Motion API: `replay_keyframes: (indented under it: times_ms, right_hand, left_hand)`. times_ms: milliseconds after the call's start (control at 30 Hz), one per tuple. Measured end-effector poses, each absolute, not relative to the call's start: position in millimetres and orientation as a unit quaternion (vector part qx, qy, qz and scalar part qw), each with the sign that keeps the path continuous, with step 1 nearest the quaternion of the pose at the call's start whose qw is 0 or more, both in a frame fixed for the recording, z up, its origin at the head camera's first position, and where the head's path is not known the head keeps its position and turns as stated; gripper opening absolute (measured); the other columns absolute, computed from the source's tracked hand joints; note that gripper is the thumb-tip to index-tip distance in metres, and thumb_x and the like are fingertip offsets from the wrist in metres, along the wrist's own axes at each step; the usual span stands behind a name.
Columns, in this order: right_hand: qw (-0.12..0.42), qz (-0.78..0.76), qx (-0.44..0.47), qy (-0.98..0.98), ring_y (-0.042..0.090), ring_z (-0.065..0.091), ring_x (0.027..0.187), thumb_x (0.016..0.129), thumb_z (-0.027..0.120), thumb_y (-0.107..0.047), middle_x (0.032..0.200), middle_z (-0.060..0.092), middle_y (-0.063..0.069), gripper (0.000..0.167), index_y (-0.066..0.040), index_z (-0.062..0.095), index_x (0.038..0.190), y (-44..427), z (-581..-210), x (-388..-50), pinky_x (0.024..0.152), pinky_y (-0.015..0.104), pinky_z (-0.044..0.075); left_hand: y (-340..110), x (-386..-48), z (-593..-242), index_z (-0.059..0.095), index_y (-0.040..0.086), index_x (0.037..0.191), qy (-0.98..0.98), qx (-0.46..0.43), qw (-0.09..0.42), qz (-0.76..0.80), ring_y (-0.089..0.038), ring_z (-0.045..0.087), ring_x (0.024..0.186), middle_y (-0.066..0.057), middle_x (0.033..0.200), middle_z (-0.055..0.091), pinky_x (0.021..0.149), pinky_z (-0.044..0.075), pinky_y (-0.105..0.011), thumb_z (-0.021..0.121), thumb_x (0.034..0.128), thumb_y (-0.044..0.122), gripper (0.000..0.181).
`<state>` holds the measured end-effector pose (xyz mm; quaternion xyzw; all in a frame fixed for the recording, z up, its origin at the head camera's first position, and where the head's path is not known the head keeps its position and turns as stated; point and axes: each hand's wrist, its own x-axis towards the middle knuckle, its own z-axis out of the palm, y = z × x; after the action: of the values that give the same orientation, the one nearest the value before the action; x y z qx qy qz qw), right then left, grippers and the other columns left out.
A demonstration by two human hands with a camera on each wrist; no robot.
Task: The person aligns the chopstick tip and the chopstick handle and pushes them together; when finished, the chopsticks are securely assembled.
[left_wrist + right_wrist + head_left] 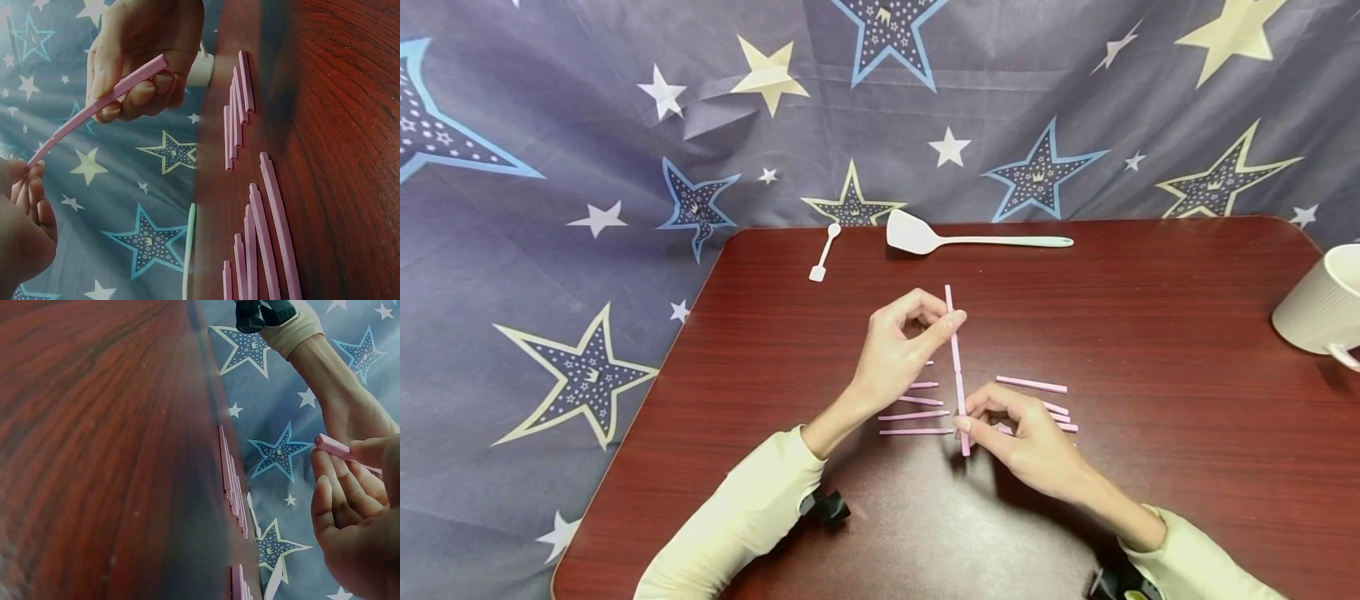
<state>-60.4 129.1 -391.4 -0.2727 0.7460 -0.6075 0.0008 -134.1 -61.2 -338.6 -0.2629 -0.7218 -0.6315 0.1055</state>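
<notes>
Two slim pink sticks meet end to end in one line above the table, with a narrow joint between them. My left hand [889,346] pinches the far stick [956,354] between thumb and fingers. Nearer me, the other stick [961,398] is pinched by my right hand [1033,442]. In the left wrist view the joined pair [119,90] slants between both hands and looks slightly bent at the joint. Under the hands, one row of loose pink sticks [913,416] lies on the left, narrow tips to the right. A second row [1032,385] lies on the right, partly hidden by my right hand.
A white spatula [917,233] with a pale green handle and a small white double-ended scoop [825,254] lie at the back edge of the brown table [1165,333]. A white mug [1315,308] stands at the right. Behind hangs a star-patterned cloth [820,125].
</notes>
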Motion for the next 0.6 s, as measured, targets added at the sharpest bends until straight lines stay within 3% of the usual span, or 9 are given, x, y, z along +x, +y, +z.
replay_keyframes:
  times_ms: [133,300,400,600]
  right_hand:
    - [0.002,-0.612,-0.275,0.742,0.024,0.066,0.070,0.098,0.067,0.000,0.078,0.069,-0.003,0.009,-0.009,0.067,0.099,129.4,-391.1,-60.2,0.067,0.028,0.052]
    - [0.004,-0.621,-0.283,0.731,0.017,0.065,0.072,0.098,0.065,0.004,0.079,0.068,-0.001,0.013,-0.009,0.066,0.098,129.4,-390.6,-61.0,0.067,0.027,0.052]
    - [0.002,-0.624,-0.284,0.728,0.017,0.064,0.072,0.097,0.064,0.006,0.078,0.067,0.000,0.014,-0.008,0.065,0.097,129.1,-390.5,-61.4,0.067,0.026,0.051]
    - [0.006,-0.625,-0.284,0.727,0.019,0.064,0.072,0.098,0.064,0.006,0.077,0.067,-0.001,0.014,-0.008,0.064,0.096,128.8,-390.5,-61.5,0.068,0.027,0.051]
  left_hand:
    - [-61.3,-134.4,-337.4,0.068,0.003,0.092,-0.720,-0.267,0.102,-0.632,-0.019,0.055,0.063,-0.010,0.073,0.063,0.055,0.044,-0.025,0.073,0.0965,0.010,0.010]
    - [-62.7,-134.5,-336.6,0.066,0.003,0.091,-0.718,-0.271,0.092,-0.635,-0.031,0.055,0.061,-0.007,0.072,0.063,0.053,0.045,-0.026,0.072,0.0970,0.008,0.010]
    - [-62.8,-134.7,-336.1,0.065,0.002,0.090,-0.715,-0.275,0.088,-0.637,-0.031,0.055,0.061,-0.006,0.072,0.063,0.053,0.045,-0.026,0.071,0.0971,0.007,0.010]
    - [-62.0,-134.5,-336.6,0.064,0.002,0.091,-0.710,-0.283,0.083,-0.639,-0.019,0.055,0.062,-0.009,0.073,0.062,0.055,0.045,-0.026,0.070,0.0974,0.006,0.010]
